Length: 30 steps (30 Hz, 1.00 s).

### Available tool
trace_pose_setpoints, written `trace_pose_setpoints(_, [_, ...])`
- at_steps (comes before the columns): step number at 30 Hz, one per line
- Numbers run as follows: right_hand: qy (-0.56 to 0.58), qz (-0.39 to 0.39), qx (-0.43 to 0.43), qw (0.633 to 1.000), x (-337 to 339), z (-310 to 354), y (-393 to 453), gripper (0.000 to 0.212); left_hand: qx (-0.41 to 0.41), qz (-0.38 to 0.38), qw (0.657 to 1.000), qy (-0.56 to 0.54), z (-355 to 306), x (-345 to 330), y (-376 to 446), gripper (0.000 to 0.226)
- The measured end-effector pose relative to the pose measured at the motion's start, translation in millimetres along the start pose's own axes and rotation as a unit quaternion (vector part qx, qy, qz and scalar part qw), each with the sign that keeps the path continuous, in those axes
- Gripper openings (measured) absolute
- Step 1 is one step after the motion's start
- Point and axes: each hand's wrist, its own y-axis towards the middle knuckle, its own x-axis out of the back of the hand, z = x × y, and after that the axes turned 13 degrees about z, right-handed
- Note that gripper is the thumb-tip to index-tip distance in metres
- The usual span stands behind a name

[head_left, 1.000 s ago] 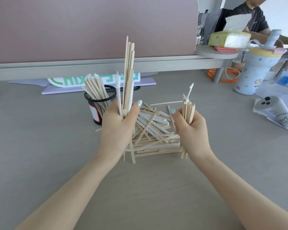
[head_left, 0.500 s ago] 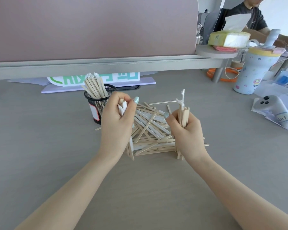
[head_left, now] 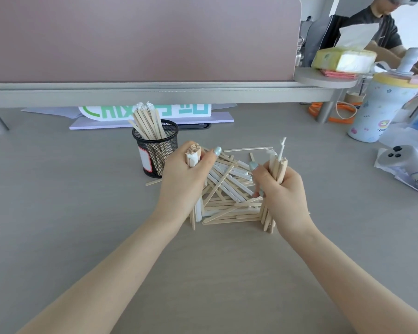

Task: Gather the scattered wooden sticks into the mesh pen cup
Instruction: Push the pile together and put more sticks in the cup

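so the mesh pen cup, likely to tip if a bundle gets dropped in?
Possibly. The mesh pen cup looks light, being open wire, and the sticks in it lean left well above the rim, raising its balance point. Its flat round base probably resists rolling.

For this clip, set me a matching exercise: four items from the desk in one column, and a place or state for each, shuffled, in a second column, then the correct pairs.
Column 1
1. black mesh pen cup
2. left hand
3. pale blue printed tumbler with yellow lid
4. loose pile of wooden sticks

Column 2
A. lying flat on the desk between the hands
B. grips an upright bundle of sticks
C. already holds sticks that lean left
D. stands at the far right of the desk

Pairs: 1-C, 2-B, 3-D, 4-A
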Motion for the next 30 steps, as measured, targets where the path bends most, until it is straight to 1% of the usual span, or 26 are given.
trace_pose_setpoints(1, [-0.003, -0.008, -0.004, 1.0, 1, 0, 1, 0.035, -0.012, -0.001, 1.0, -0.007, -3, 3, 1, 0.037])
trace_pose_setpoints(3, [-0.002, -0.035, -0.007, 0.999, 5, 2, 5, 0.038, -0.039, -0.016, 0.999, -0.035, -10, 14, 6, 0.039])
trace_pose_setpoints(7, [-0.011, -0.081, 0.004, 0.997, 15, 11, 24, 0.04, -0.093, -0.121, 0.985, -0.086, -25, 47, 37, 0.038])
trace_pose_setpoints(9, [-0.014, -0.084, 0.01, 0.996, 15, 18, 40, 0.041, -0.115, -0.166, 0.973, -0.109, -33, 63, 56, 0.038])
trace_pose_setpoints(11, [0.002, -0.074, 0.021, 0.997, 9, 28, 58, 0.044, -0.136, -0.194, 0.963, -0.127, -38, 77, 76, 0.038])
trace_pose_setpoints(13, [0.034, -0.063, 0.029, 0.997, -3, 41, 78, 0.047, -0.139, -0.211, 0.959, -0.131, -36, 85, 95, 0.037])
trace_pose_setpoints(15, [0.077, -0.054, 0.03, 0.995, -19, 53, 99, 0.05, -0.116, -0.207, 0.965, -0.116, -27, 85, 111, 0.038])
trace_pose_setpoints(17, [0.115, -0.037, 0.032, 0.992, -37, 62, 118, 0.047, -0.093, -0.196, 0.972, -0.089, -13, 82, 121, 0.04])
trace_pose_setpoints(20, [0.124, -0.006, 0.03, 0.992, -63, 71, 142, 0.042, -0.07, -0.193, 0.979, -0.018, 16, 83, 128, 0.041])
trace_pose_setpoints(22, [0.097, 0.008, 0.014, 0.995, -78, 77, 156, 0.04, -0.068, -0.191, 0.978, 0.049, 29, 83, 129, 0.034])
trace_pose_setpoints(23, [0.082, 0.013, 0.006, 0.997, -85, 79, 162, 0.039, -0.054, -0.195, 0.975, 0.089, 33, 84, 129, 0.029])
trace_pose_setpoints(24, [0.067, 0.018, -0.002, 0.998, -91, 80, 168, 0.039, -0.023, -0.2, 0.97, 0.136, 35, 84, 127, 0.025])
trace_pose_setpoints(25, [0.051, 0.022, -0.007, 0.998, -96, 79, 174, 0.038, 0.017, -0.194, 0.964, 0.178, 38, 84, 127, 0.029])
trace_pose_setpoints(26, [0.032, 0.03, -0.011, 0.999, -102, 78, 179, 0.038, 0.037, -0.185, 0.961, 0.203, 41, 86, 126, 0.032])
trace_pose_setpoints(28, [-0.031, 0.061, -0.019, 0.997, -112, 73, 186, 0.038, 0.033, -0.156, 0.967, 0.197, 49, 90, 124, 0.028])
trace_pose_setpoints(29, [-0.074, 0.086, -0.025, 0.993, -116, 69, 187, 0.036, 0.023, -0.135, 0.977, 0.166, 51, 91, 122, 0.028])
trace_pose_setpoints(30, [-0.122, 0.116, -0.031, 0.985, -119, 64, 188, 0.032, 0.02, -0.11, 0.985, 0.129, 54, 92, 121, 0.034])
